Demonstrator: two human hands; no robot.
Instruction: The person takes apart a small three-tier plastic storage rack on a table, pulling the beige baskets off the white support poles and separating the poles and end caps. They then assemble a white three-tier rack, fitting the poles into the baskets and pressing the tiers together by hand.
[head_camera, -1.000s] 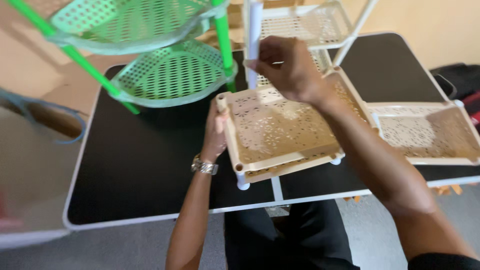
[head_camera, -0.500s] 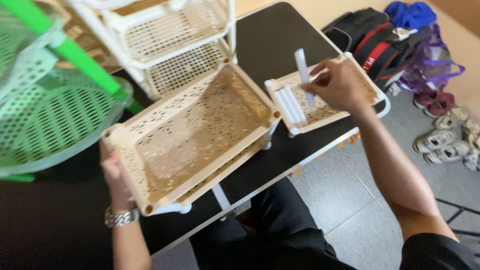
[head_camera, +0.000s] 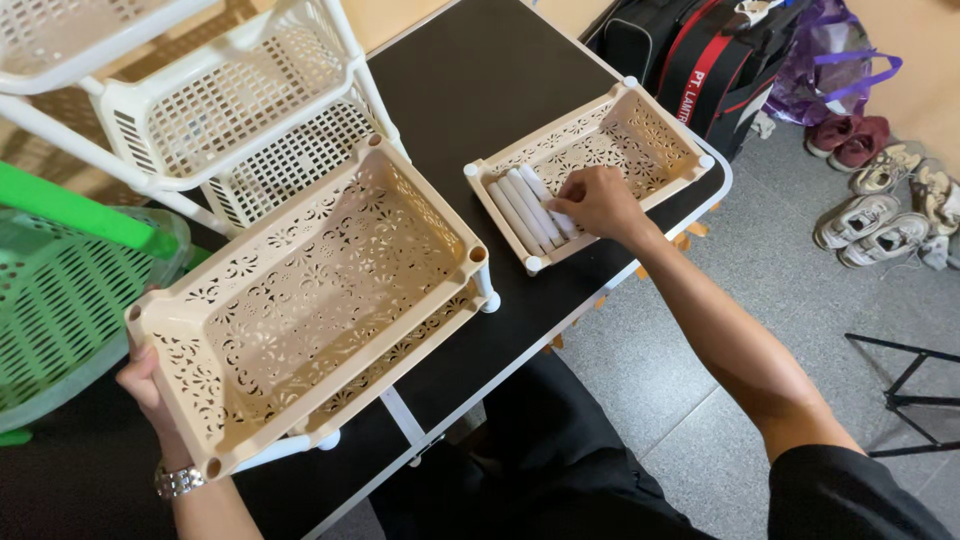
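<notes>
Half a second ago the right hand (head_camera: 590, 203) held one white tube up in the air over the small tray; now it has come down into that tray and its fingers are pinched together on a tube among the white tubes (head_camera: 528, 207). These tubes lie side by side at the near end of the small beige tray (head_camera: 655, 135), touching each other. I cannot tell if the hand is lifting the tube or only pressing on it.

The left hand (head_camera: 148, 388) is closed on the near corner of the big beige tray (head_camera: 310, 300), with the thumb on the rim and the other fingers hidden under it. This tray sits on top of a second tray just like it, and short white legs stick out at the corners. A silver watch (head_camera: 177, 481) is on that wrist.

Both trays rest on a black table (head_camera: 470, 90). The small tray is just beside the big one, near the table's edge. Behind the big tray stands a white rack (head_camera: 215, 110) with holes all over it. To the left is a green basket (head_camera: 60, 310) on a green pole. On the grey floor past the table lie a black and red bag (head_camera: 690, 60), a purple bag (head_camera: 830, 60) and some shoes (head_camera: 880, 215).
</notes>
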